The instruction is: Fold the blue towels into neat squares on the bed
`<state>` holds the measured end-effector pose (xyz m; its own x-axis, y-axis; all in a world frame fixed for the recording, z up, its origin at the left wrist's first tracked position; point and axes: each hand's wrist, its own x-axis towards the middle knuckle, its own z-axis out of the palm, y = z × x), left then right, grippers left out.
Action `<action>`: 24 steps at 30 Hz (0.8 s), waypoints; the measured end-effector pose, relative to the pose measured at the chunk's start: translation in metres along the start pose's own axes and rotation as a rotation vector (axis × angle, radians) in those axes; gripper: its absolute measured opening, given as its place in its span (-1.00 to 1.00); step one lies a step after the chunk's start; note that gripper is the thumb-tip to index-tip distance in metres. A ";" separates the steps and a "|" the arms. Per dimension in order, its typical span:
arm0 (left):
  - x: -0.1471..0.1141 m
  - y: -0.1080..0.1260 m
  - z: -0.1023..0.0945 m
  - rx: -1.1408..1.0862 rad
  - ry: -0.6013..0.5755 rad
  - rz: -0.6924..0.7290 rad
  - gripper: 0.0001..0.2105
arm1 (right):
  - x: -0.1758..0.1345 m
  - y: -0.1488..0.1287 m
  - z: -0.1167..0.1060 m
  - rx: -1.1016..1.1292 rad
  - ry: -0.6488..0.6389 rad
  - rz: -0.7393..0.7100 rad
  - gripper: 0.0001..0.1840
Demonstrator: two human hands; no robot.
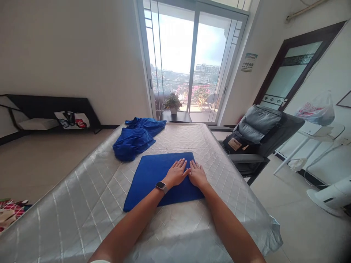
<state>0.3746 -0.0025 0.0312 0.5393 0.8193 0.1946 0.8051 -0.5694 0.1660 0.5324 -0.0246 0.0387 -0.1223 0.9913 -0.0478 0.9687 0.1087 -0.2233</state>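
Both hands [175, 174] [197, 176] rest on blue cloth [150, 179] — bag label [235, 144] unreadable.

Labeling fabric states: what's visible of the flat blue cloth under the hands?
The flat blue cloth is plain, soft-looking fabric, apparently folded into a roughly four-sided panel with fairly straight edges; its layers can't be counted. It lies on the silver quilted cover. The left hand rests palm-down on it; the right hand, also palm-down, lies over its right edge.
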 end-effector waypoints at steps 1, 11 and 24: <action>0.002 0.001 0.005 0.000 -0.001 -0.022 -0.32 | 0.000 0.000 0.000 -0.001 -0.003 -0.002 -0.31; -0.038 -0.065 -0.001 0.022 -0.037 -0.175 -0.25 | -0.003 -0.003 -0.005 0.019 -0.019 0.011 -0.28; -0.107 -0.158 -0.017 0.137 -0.007 -0.510 -0.15 | 0.002 -0.001 -0.002 -0.022 -0.028 0.029 -0.27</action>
<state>0.1854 -0.0016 0.0003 0.0717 0.9907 0.1155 0.9904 -0.0845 0.1096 0.5313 -0.0230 0.0409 -0.0994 0.9917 -0.0815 0.9763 0.0814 -0.2004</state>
